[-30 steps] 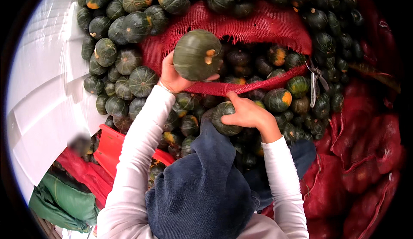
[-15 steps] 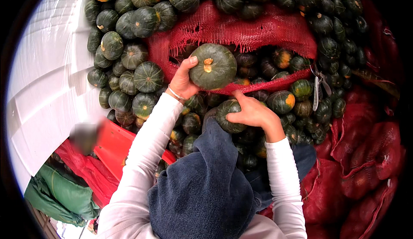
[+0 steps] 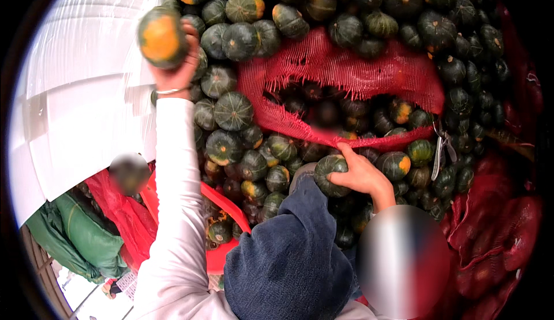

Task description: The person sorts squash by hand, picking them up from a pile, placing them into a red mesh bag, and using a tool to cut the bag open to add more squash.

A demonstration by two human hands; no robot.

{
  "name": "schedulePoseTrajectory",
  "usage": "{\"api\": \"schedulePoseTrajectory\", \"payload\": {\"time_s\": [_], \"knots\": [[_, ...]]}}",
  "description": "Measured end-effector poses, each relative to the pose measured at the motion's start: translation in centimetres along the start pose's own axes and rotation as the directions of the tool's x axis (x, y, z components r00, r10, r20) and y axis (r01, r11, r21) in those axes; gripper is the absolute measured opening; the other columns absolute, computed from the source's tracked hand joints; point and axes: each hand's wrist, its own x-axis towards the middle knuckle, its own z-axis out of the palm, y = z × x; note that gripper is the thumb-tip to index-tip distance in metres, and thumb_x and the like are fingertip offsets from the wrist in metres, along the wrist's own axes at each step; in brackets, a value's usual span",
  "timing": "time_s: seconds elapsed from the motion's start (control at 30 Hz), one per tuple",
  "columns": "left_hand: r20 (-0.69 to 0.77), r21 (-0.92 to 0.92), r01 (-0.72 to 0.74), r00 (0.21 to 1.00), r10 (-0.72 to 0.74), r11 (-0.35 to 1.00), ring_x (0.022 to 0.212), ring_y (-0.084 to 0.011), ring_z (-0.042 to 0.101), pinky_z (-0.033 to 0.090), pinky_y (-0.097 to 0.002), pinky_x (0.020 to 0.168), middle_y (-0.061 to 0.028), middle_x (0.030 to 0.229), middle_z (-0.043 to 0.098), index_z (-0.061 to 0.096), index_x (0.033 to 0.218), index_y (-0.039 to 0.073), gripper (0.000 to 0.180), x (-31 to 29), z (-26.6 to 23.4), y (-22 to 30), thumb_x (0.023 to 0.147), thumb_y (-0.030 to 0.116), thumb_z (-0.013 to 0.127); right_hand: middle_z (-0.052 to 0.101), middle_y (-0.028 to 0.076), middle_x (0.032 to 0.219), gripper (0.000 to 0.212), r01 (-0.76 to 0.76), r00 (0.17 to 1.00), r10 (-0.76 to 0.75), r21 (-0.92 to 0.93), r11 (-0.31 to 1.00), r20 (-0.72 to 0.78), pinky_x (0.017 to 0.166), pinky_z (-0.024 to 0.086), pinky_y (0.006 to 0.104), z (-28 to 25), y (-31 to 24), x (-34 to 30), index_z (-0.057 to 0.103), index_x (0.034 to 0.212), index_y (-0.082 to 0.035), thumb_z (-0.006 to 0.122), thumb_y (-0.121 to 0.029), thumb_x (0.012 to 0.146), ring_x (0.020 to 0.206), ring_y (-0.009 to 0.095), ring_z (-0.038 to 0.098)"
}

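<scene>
A round green-and-orange squash (image 3: pixel 163 38) could slip from the one-sided finger clasp of the left hand (image 3: pixel 178 73); right hand (image 3: pixel 367 176) shows thumb and forefinger spread, others hidden.

Big white sheets (image 3: pixel 86 124) run down the left side, shiny near the top. Below them are puffy green sacks (image 3: pixel 89 236) — a bright red cloth (image 3: pixel 124 213) is just beside. A red plastic tub (image 3: pixel 233 209) is partly hidden. Lumpy dark red net bags (image 3: pixel 490 228) sit far right.
</scene>
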Motion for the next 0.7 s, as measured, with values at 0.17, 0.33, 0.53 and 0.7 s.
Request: {"api": "schedulePoseTrajectory", "payload": {"time_s": [0.17, 0.33, 0.53, 0.7], "knots": [[-0.031, 0.51, -0.134, 0.984, 0.174, 0.85, 0.113, -0.0351, 0.046, 0.043, -0.0475, 0.095, -0.0197, 0.131, 0.041, 0.032, 0.135, 0.001, 0.069, -0.7, 1.9, 1.3, 0.082, 0.032, 0.062, 0.054, 0.02, 0.122, 0.086, 0.146, 0.987, -0.114, 0.344, 0.927, -0.112, 0.097, 0.039, 0.0358, 0.4, 1.0, -1.6, 0.028, 0.139, -0.001, 0.073, -0.021, 0.068, 0.115, 0.029, 0.051], [-0.166, 0.81, 0.018, 0.965, 0.201, 0.586, 0.119, -0.0248, 0.048, 0.04, -0.0395, 0.101, -0.0107, 0.13, 0.049, 0.04, 0.133, 0.006, 0.052, -2.9, -2.2, -11.8, 0.087, 0.022, 0.057, 0.056, 0.009, 0.118, 0.07, 0.341, 0.94, -0.147, 0.84, 0.421, -0.308, 0.096, 0.041, 0.0329, 0.0, 0.6, -2.2, 0.042, 0.129, 0.0, 0.075, -0.012, 0.068, 0.109, 0.018, 0.052], [-0.33, 0.707, 0.19, 0.941, 0.08, 0.681, 0.109, -0.022, 0.053, 0.046, -0.0373, 0.094, -0.0104, 0.121, 0.051, 0.036, 0.132, 0.006, 0.052, -7.1, -2.7, -22.1, 0.083, 0.007, 0.054, 0.05, 0.015, 0.128, 0.075, 0.368, 0.91, -0.195, 0.93, -0.03, -0.366, 0.102, 0.039, 0.0466, -1.3, -0.1, -0.9, 0.041, 0.132, -0.002, 0.066, -0.042, 0.074, 0.117, 0.028, 0.051], [-0.061, 0.896, 0.172, 0.961, -0.269, 0.41, 0.14, -0.024, 0.011, 0.013, -0.0368, 0.112, -0.0125, 0.152, 0.009, -0.004, 0.147, 0.003, 0.081, -13.1, -0.5, -25.3, 0.087, 0.012, 0.051, 0.05, 0.01, 0.13, 0.074, 0.231, 0.927, -0.278, 0.967, -0.108, -0.252, 0.101, 0.04, 0.0469, -0.3, 3.0, -0.7, 0.043, 0.132, -0.009, 0.065, -0.049, 0.074, 0.118, 0.025, 0.049]]}}
